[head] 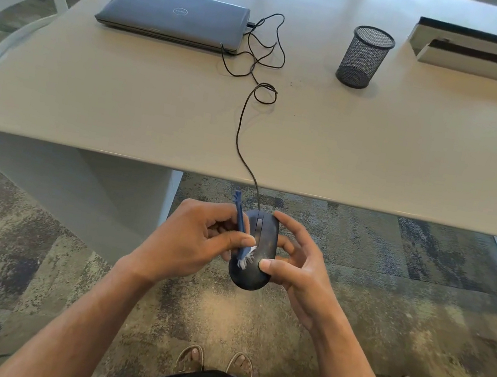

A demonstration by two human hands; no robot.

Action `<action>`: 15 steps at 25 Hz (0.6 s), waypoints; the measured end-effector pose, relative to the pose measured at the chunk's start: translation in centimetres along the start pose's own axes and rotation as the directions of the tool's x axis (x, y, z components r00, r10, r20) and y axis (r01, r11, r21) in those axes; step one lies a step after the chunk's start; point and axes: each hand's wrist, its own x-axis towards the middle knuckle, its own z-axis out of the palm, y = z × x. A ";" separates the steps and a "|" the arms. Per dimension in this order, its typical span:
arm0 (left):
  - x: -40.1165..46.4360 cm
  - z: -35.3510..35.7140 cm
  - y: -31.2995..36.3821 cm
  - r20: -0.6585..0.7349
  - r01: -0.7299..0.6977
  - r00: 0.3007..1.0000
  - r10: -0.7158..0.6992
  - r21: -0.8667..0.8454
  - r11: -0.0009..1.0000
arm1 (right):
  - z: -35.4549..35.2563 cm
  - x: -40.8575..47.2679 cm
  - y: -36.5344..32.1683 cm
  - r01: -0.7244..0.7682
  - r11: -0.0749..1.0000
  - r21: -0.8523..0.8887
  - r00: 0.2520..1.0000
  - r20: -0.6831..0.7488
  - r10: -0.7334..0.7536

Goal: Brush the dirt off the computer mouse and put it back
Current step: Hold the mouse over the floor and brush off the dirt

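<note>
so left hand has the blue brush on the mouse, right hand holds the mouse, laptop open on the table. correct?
Not quite: the head view shows the laptop closed. The rest holds: left hand holds the blue brush on the mouse, right hand holds the mouse.

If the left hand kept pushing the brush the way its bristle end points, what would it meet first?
The bristles of the brush in the left hand already sit on the mouse, so the mouse's top comes first. The right hand holds its far side; depth is uncertain.
</note>
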 end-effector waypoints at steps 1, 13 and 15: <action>0.1 0.0 0.0 -0.004 -0.007 1.000 0.007 0.008 1.000 | 0.0 0.0 0.0 0.000 1.000 0.000 1.000 0.004 0.000; 1.6 0.9 -1.1 -0.268 -0.068 0.958 0.103 0.138 0.988 | -0.1 -0.9 0.5 -0.007 0.999 0.053 0.993 0.120 0.001; 1.9 0.7 -1.3 -0.272 -0.086 0.950 0.154 0.248 0.965 | -0.1 -1.1 0.6 -0.011 0.999 0.050 0.992 0.127 0.005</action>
